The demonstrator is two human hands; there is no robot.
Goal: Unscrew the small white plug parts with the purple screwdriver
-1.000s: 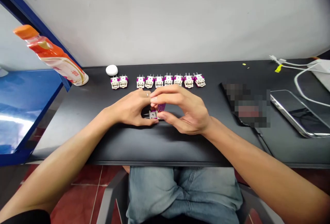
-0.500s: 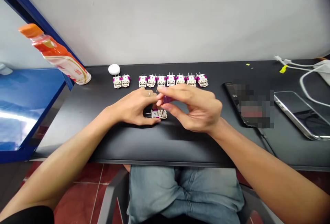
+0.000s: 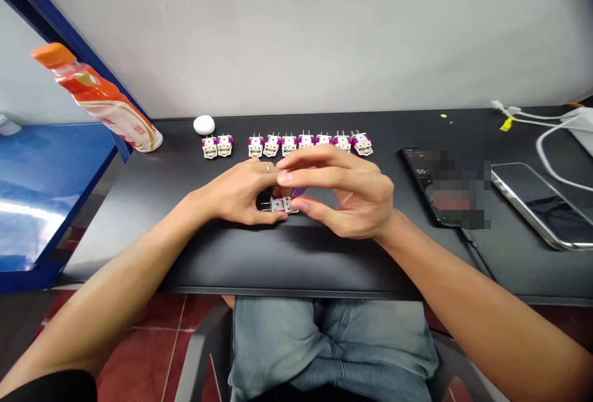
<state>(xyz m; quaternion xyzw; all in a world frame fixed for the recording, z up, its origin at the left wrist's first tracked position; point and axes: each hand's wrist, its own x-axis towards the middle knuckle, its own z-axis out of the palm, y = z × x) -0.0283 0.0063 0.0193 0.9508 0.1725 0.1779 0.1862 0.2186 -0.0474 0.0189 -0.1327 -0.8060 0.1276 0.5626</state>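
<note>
My left hand (image 3: 238,192) rests on the black desk (image 3: 296,254) and pinches a small plug part with metal prongs (image 3: 277,205), holding it down. My right hand (image 3: 345,192) is closed on a small purple piece (image 3: 298,192), pressed against the top of that part. Both hands meet at the middle of the desk. Behind them a row of several white and magenta plug parts (image 3: 306,142) lines the back, with two more (image 3: 217,146) set apart at the left.
An orange drink bottle (image 3: 99,102) leans at the back left beside a blue shelf (image 3: 41,192). A white oval object (image 3: 204,125) lies near it. Two phones (image 3: 537,201) and white cables (image 3: 551,136) lie at the right. My knees are under the desk's front edge.
My right hand lifted the purple piece a little off the part, then brought it back down onto it. My left hand has stayed put.
</note>
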